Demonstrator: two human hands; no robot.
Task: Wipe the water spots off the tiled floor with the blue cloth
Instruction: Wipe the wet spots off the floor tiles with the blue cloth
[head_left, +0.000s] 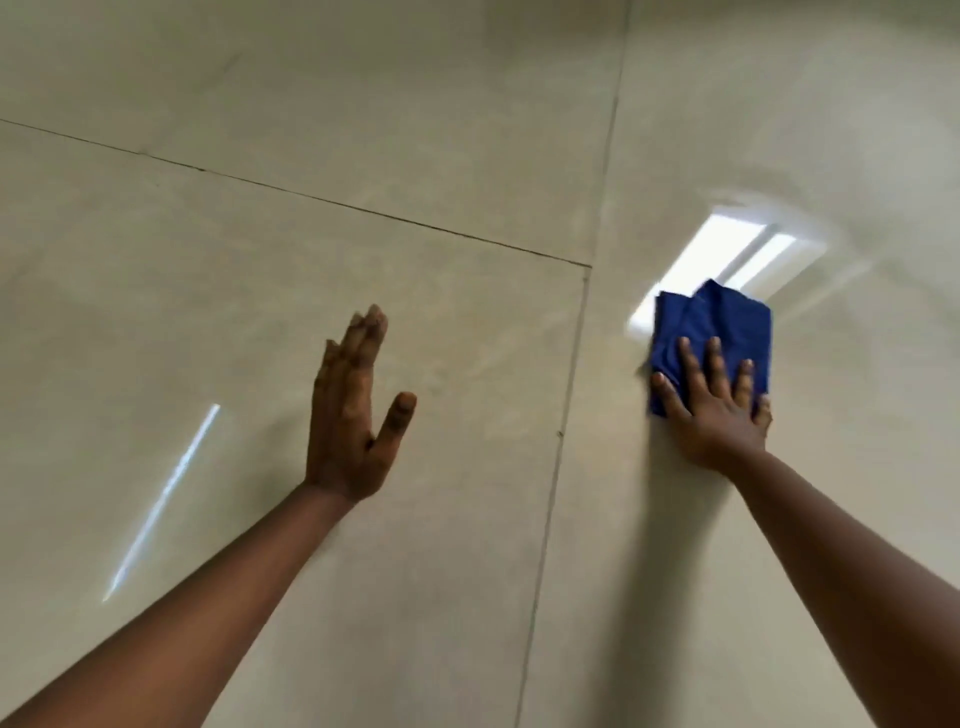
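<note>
A folded blue cloth lies flat on the glossy beige tiled floor, on the tile right of the long grout line. My right hand presses down on the cloth's near half, fingers spread over it. My left hand hovers over the left tile, edge-on, fingers straight and together, thumb out, holding nothing. No water spots can be made out on the blurred tiles.
Dark grout lines cross the floor, meeting just left of the cloth. A bright window reflection shines just beyond the cloth, and a thin light streak lies on the left tile.
</note>
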